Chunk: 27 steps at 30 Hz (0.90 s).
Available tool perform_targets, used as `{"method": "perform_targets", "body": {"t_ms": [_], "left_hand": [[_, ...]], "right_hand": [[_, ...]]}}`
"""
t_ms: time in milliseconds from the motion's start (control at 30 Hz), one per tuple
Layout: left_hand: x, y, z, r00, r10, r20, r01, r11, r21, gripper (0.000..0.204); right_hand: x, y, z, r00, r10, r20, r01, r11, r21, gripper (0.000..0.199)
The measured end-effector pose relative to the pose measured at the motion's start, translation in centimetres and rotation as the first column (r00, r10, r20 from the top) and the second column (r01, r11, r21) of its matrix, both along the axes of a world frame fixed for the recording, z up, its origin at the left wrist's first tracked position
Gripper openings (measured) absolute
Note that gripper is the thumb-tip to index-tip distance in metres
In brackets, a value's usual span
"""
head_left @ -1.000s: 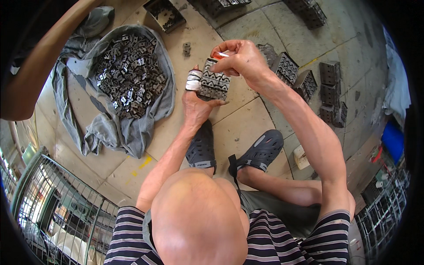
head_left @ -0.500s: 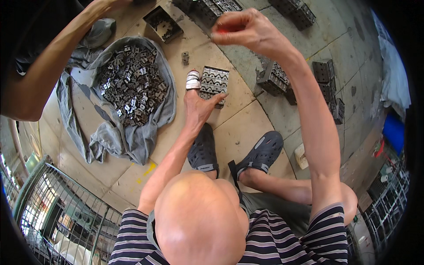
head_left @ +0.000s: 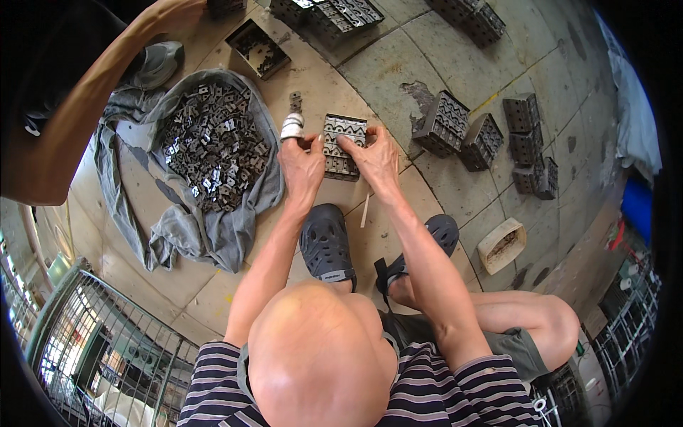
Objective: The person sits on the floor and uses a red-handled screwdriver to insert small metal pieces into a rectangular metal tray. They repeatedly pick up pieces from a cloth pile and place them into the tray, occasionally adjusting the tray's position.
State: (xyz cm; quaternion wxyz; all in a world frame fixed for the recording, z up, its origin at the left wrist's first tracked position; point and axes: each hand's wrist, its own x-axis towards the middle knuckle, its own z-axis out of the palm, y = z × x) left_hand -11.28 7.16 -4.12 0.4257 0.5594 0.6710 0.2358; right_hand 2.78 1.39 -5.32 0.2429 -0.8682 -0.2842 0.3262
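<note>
A small rectangular metal box (head_left: 341,171) with rows of dark and shiny metal parts stands on the floor between my hands. My left hand (head_left: 300,165), one finger wrapped in white tape, is closed at the box's left edge. On the other side my right hand (head_left: 378,158) grips the right edge, its thumb lying over the rows. A thin pale strip (head_left: 366,212) shows just below my right hand; whether it is held I cannot tell. One loose metal piece (head_left: 295,99) lies beyond the taped finger.
At left, a grey cloth (head_left: 267,178) holds a heap of small metal pieces (head_left: 217,146). An open box (head_left: 260,50) lies beyond. Filled metal boxes (head_left: 441,124) stand at right, near a pale container (head_left: 502,245). Another person's arm (head_left: 92,107) reaches in from upper left.
My right hand has come down from the upper right onto the box's right edge. My left hand has drawn back to its left edge. The pale strip now shows.
</note>
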Motion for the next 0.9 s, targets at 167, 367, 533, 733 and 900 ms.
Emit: {"method": "perform_targets", "body": {"t_ms": [167,367,533,733,900], "left_hand": [[-3.3,-3.3,-0.8,0.952,-0.179,0.248,0.233,0.95,-0.208,0.084],[-1.9,-4.3,-2.7,0.896,-0.158,0.415,0.197,0.979,-0.054,0.091],[4.4,-0.2,-3.1,0.828,-0.291,0.48,0.329,0.944,0.004,0.084],[11.7,4.4,-2.6,0.708,-0.599,0.375,0.601,0.789,0.126,0.082],[11.5,10.1,-0.7,0.866,-0.499,-0.04,0.431,0.704,0.564,0.061]], "right_hand": [[1.0,-0.8,-1.3,0.995,-0.093,0.031,0.091,0.994,0.057,0.04],[-0.5,-3.2,1.2,0.965,-0.195,-0.173,0.195,0.981,-0.016,0.05],[1.3,-2.5,2.8,0.976,-0.172,0.136,0.154,0.979,0.132,0.037],[4.4,-2.2,5.1,0.931,-0.257,0.259,0.184,0.944,0.275,0.034],[4.5,-1.5,7.5,0.962,-0.157,0.221,0.123,0.979,0.16,0.022]]}}
